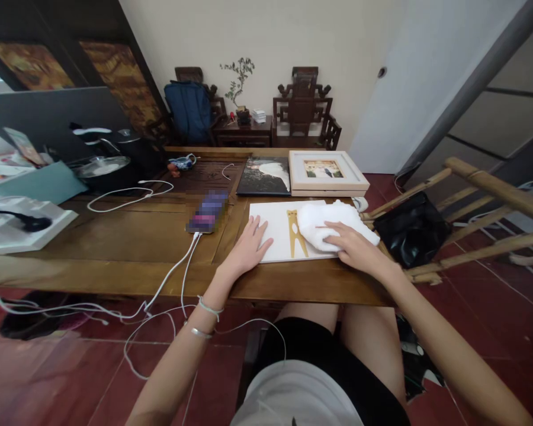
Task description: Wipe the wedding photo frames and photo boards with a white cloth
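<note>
Desk (115,248): L hand (249,248) flat, R hand (354,247) pressing cloth (322,220)

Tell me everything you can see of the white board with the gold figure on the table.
The white board is a thin, matte-looking rectangle lying flat near the front edge of the wooden table. A gold cat-like figure is on it near the middle. The left hand rests flat on its left part; a white cloth under the right hand covers its right part.
</note>
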